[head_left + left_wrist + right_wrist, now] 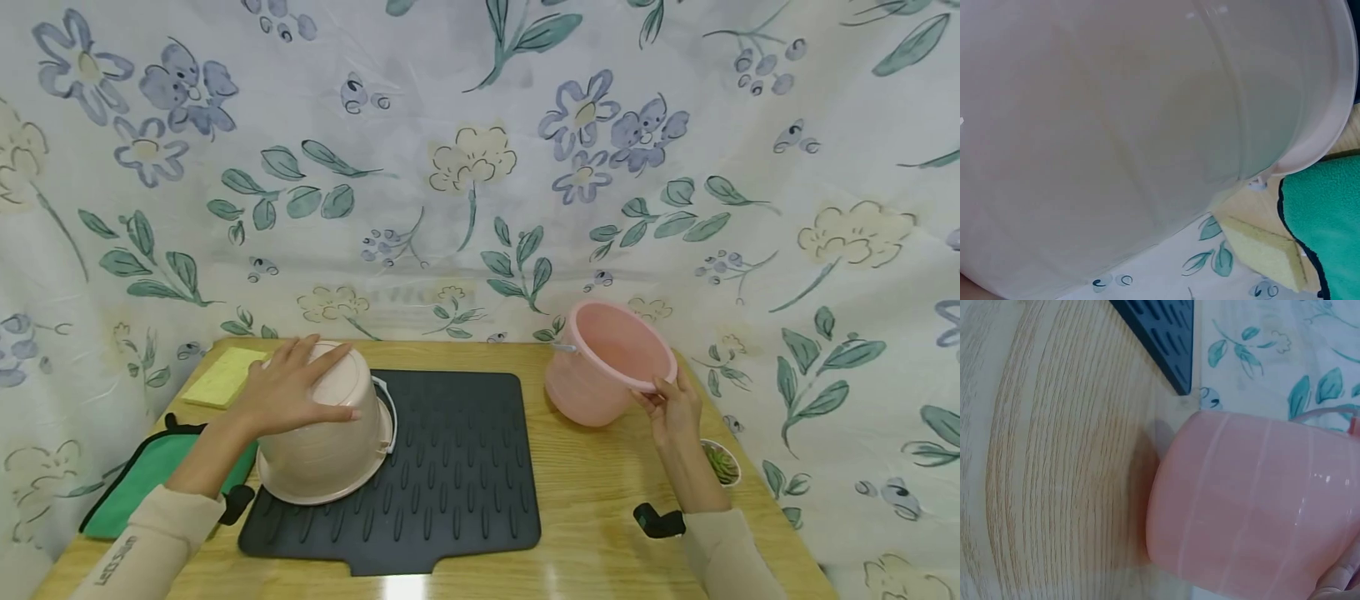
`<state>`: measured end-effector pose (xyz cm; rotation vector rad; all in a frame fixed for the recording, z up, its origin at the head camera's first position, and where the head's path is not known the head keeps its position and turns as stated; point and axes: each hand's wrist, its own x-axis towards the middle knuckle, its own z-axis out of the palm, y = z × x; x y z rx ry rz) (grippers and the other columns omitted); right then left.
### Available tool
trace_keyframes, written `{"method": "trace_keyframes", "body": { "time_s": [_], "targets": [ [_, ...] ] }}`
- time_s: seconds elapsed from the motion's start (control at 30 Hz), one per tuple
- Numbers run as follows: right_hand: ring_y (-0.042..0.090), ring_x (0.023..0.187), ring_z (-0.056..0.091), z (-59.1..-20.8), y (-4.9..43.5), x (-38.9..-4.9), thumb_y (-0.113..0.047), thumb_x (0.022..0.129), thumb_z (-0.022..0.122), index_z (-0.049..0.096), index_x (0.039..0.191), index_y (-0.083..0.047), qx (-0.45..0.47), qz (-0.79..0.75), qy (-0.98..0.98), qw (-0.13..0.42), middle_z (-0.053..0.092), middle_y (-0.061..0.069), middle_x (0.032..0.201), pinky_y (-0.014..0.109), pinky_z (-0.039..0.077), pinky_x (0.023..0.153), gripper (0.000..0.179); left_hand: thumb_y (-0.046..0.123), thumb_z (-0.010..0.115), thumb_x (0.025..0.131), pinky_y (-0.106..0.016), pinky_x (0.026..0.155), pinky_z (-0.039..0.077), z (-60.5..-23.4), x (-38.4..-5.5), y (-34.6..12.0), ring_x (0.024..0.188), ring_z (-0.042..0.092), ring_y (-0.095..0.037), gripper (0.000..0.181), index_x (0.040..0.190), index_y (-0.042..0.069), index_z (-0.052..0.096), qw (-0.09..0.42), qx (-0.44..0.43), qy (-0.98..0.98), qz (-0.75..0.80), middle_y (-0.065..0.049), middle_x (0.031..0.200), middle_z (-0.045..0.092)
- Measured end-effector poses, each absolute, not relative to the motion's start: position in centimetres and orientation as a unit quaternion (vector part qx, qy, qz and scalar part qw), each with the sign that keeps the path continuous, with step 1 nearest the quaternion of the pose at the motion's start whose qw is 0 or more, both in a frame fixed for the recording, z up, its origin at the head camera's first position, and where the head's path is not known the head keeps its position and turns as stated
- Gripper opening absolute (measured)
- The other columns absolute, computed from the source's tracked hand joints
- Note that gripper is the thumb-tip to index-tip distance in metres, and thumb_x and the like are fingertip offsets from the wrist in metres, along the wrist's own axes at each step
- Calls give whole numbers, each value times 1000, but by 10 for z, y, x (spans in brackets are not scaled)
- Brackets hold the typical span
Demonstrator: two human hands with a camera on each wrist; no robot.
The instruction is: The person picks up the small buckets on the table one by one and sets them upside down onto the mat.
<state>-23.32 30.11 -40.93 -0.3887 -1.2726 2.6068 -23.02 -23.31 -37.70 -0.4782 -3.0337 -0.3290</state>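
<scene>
Bucket (322,454), cream and upturned, sits on the dark mat (457,467), left of frame centre, beneath the outspread left hand (288,390); at right of frame, the right hand (673,410) pinches a tilted pink bucket (588,385) by its rim.

the left hand (294,390) spreads its fingers palm down while the right hand (673,410) pinches with thumb and fingers

Wooden table (592,492): dark ridged mat (450,467), green cloth (150,475), yellow sponge (221,379), small potted plant (722,463).
</scene>
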Motion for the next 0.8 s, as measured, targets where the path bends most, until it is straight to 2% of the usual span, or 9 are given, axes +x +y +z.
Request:
{"method": "trace_keyframes", "body": {
  "time_s": [0.13, 0.33, 0.57, 0.8],
  "targets": [
    [14, 54, 62, -410, 301, -230, 5, 101, 42, 19, 160, -14, -129, 891, -423, 106, 62, 4, 85, 23, 57, 58, 66, 82, 60, 73, -85, 95, 17, -377, -229, -233, 143, 17, -55, 105, 158, 27, 29, 26, -147, -983, -110, -27, 159, 20],
    [15, 57, 61, -410, 300, -223, 5, 102, 40, 17, 160, -12, -116, 904, -400, 102, 60, 5, 86, 24, 57, 58, 65, 82, 60, 74, -86, 97, 10, -379, -229, -234, 144, 15, -53, 106, 158, 26, 28, 40, -142, -982, -117, -26, 160, 18],
    [16, 59, 60, -410, 296, -215, 4, 102, 41, 16, 160, -12, -115, 918, -367, 100, 58, 6, 80, 25, 57, 57, 65, 75, 64, 76, -81, 99, 19, -378, -221, -233, 142, 23, -53, 102, 158, 27, 28, 94, -147, -975, -138, -24, 159, 24],
    [18, 58, 61, -410, 293, -211, 4, 102, 39, 18, 158, -6, -103, 925, -352, 101, 59, 8, 76, 25, 57, 56, 61, 72, 66, 77, -78, 97, 24, -382, -214, -232, 138, 28, -53, 98, 156, 26, 31, 122, -155, -970, -143, -24, 156, 28]
  ]
}}
